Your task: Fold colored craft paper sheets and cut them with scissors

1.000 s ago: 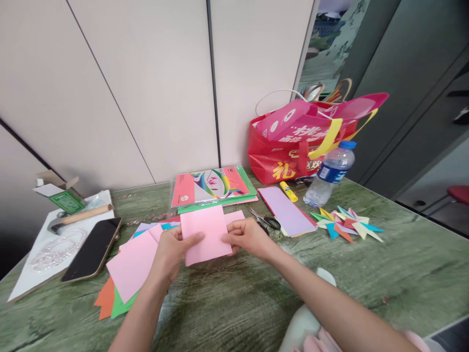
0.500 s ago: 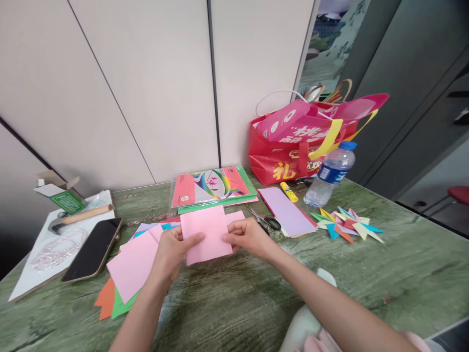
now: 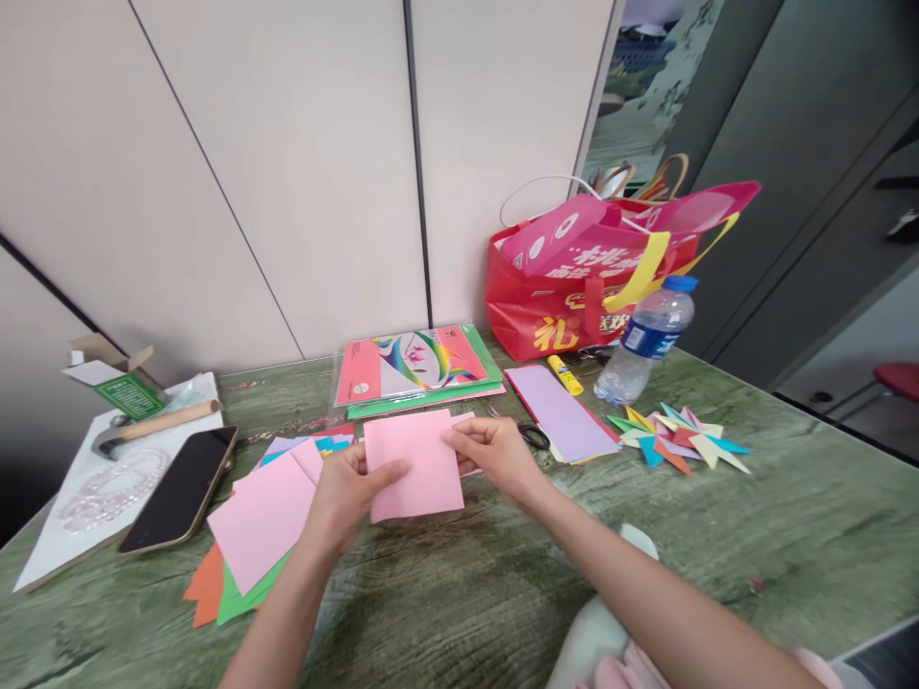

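A square of pink paper (image 3: pixel 416 469) is held up over the middle of the table, between both hands. My left hand (image 3: pixel 351 488) pinches its left side, thumb lying across the front and fingers behind. At the right edge my right hand (image 3: pixel 495 459) grips the same paper between thumb and fingers, the fingertips partly hidden behind it. Left of my left hand lies a fanned pile of coloured paper, with a pink sheet (image 3: pixel 265 517) on top. Scissors (image 3: pixel 533 436) with black handles lie just behind my right hand, partly covered.
Behind the paper sits a packet of coloured paper (image 3: pixel 413 364). To the right are a purple paper strip stack (image 3: pixel 560 411), a yellow glue stick (image 3: pixel 566 375), a water bottle (image 3: pixel 646 340), folded paper stars (image 3: pixel 679 438) and a red bag (image 3: pixel 574 287). A phone (image 3: pixel 179 488) and hammer (image 3: pixel 154 426) lie left.
Both hands have shifted the pink paper slightly right and lower. My right hand has moved up along its right edge, now covering more of the scissors.
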Available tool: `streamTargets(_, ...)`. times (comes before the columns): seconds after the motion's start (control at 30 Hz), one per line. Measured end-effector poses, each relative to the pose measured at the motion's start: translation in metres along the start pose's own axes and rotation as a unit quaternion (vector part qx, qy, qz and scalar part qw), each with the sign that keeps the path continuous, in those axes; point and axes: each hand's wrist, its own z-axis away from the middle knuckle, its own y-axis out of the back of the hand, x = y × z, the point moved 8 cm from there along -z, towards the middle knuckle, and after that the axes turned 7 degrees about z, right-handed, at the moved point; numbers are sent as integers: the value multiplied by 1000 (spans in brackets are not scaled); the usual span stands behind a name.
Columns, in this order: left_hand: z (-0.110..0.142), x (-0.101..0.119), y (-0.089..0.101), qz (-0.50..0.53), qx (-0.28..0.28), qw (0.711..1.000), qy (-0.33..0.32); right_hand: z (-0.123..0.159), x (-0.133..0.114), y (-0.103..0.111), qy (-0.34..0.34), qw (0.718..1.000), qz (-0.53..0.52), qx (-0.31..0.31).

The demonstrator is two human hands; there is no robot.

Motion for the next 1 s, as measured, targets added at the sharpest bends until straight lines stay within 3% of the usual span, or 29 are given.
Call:
streamTargets(0.43, 0, -2, 0, 16, 1, 1000, 2, 0, 0, 0, 1, 1000, 3, -1)
streamTargets(0.73, -1, -3, 3, 34, 17, 999, 4, -1, -7, 0, 47, 999, -6, -16)
streamTargets(0.87, -2, -4, 6, 45, 29, 999, 3, 1, -10, -5, 74, 995, 36, -63)
streamTargets(1.0, -3, -3, 6, 55, 19, 998, -4, 2, -3, -10, 57, 989, 97, -95)
